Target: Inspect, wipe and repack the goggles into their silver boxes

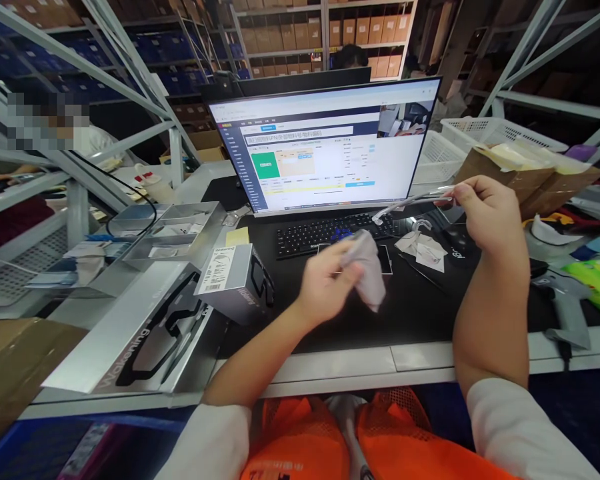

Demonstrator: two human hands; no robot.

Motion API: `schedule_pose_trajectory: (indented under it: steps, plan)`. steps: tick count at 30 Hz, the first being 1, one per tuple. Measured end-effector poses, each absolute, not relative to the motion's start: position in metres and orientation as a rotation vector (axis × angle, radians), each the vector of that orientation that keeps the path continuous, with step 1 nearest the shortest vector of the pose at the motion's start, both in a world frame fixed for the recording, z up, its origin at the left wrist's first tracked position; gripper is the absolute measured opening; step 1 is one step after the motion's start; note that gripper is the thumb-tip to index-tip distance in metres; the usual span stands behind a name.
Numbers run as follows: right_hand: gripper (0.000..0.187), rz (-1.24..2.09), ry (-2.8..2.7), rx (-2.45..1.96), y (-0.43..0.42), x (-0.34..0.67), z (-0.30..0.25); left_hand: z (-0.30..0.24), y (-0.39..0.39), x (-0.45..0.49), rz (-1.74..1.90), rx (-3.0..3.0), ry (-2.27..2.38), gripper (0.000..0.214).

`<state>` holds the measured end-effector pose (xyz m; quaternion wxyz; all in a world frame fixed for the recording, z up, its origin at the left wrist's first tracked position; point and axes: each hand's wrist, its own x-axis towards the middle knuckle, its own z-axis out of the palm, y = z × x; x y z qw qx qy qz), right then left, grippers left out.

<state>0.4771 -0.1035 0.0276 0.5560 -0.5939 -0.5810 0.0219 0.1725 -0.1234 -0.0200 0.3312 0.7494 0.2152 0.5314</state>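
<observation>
Well to the left of the left hand (327,283), a long silver box (125,340) carries the word "Wakening" beside a black picture of glasses. Nearer that hand, just left of it, stands a smaller grey box (233,297), also marked "Wakening"; its white label (220,270) bears a barcode and print too small to read. Beyond the left hand is a black keyboard (295,239), and behind that a screen (330,153), where "PN" can be read in a large line of mostly Chinese characters; the smaller text is illegible. The left hand itself is closed, thumb against fingers, around a light grey cloth (373,280), which hangs out to its right, blurred; whether it is a pouch cannot be told. Farther right, the right hand (487,207) pinches a white cord (420,198) between thumb and fingertips, the cord's end reaching left over the keyboard. Below and left of the right hand lie white papers (425,251). Down to its right rests a grey scanner (570,307), with a bright green packet (597,287) just beyond.
</observation>
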Motion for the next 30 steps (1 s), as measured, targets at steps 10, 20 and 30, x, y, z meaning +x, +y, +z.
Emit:
schedule_pose_trajectory:
  steps: [10,20,30]
  plan:
    - [0.020,0.046,-1.337,-1.370,-0.102,0.491,0.024,-0.073,-0.143,0.226,0.716,1.879,0.190,0.038]
    - [0.018,0.078,-1.280,-1.350,-0.102,0.498,0.025,-0.079,-0.134,0.159,0.340,2.586,1.461,0.031]
    - [0.019,0.064,-1.306,-1.383,-0.101,0.496,0.026,-0.106,-0.110,0.141,0.588,2.284,1.778,0.015]
